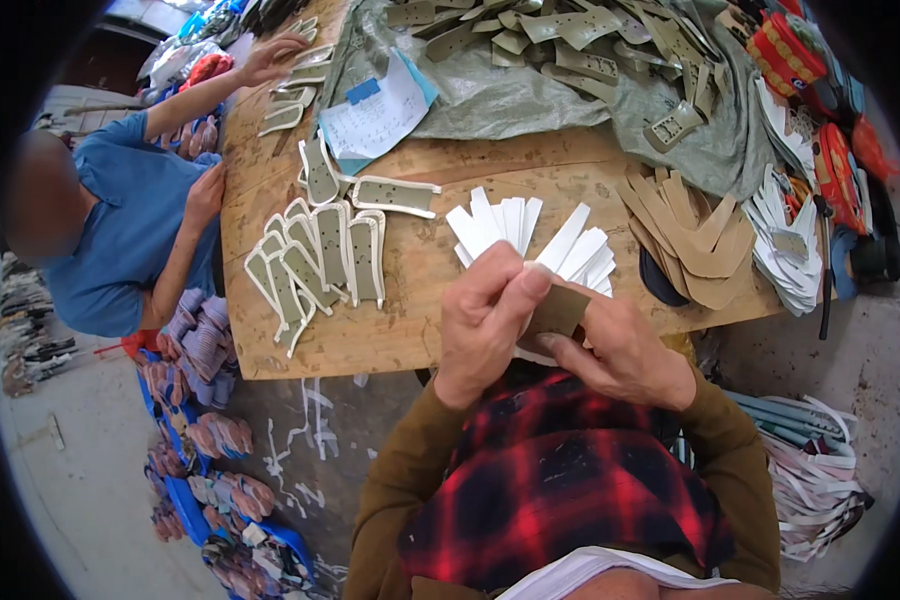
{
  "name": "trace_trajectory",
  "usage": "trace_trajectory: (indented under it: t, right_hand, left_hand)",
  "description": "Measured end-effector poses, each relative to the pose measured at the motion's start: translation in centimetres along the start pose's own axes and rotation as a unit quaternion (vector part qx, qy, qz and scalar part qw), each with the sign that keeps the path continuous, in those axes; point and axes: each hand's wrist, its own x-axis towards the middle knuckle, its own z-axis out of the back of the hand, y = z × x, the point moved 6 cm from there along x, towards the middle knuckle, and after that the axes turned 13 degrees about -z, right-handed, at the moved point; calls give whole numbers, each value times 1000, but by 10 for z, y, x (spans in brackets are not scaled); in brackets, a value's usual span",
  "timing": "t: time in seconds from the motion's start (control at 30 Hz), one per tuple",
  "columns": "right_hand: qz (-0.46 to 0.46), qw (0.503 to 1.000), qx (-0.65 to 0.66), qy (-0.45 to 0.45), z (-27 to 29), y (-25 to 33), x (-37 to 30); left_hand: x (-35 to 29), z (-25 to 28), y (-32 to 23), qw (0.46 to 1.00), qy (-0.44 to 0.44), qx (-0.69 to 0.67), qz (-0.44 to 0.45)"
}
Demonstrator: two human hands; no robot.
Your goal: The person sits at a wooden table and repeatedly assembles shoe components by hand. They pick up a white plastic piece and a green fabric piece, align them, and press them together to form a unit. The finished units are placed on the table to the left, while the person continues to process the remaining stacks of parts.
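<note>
Pinching olive-green piece (560, 309) with left hand (480, 325) (in partly hidden grip) and right hand (625, 350). Held between both hands, near white strips (582, 250) on desk (390, 345).

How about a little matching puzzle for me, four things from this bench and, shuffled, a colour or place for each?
Things:
1. Held piece
2. Plaid cloth
3. Tan pieces
4. Paper sheet

Colours and places:
A. On the table, right of the white strips
B. Olive
C. Beyond the white-edged pieces, as the wearer sees it
D. Red and black

Right pairs: 1-B, 2-D, 3-A, 4-C.
</note>
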Motion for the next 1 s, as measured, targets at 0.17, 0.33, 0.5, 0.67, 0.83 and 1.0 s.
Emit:
trace_trajectory:
  t: [0.17,0.33,0.5,0.67,0.83,1.0]
  right_hand:
    - [19,999,-33,-15,4,-2,4]
    - [51,987,-131,-78,1,-5,7]
    - [58,992,-46,-99,4,2,6]
    - [-164,949,231,-137,12,-51,-8]
    - [-209,897,389,-4,-6,-67,10]
    - [-196,923,322,-81,-1,-47,5]
  left_hand:
    - [-7,-4,22,967,-76,-239,51]
    - [-24,-8,18,997,78,9,17]
    - [-15,-4,-2,924,90,279,-246]
    - [-26,7,-2,950,14,137,-279]
    - [-38,-1,-2,940,14,135,-313]
    - [-51,5,5,931,58,229,-277]
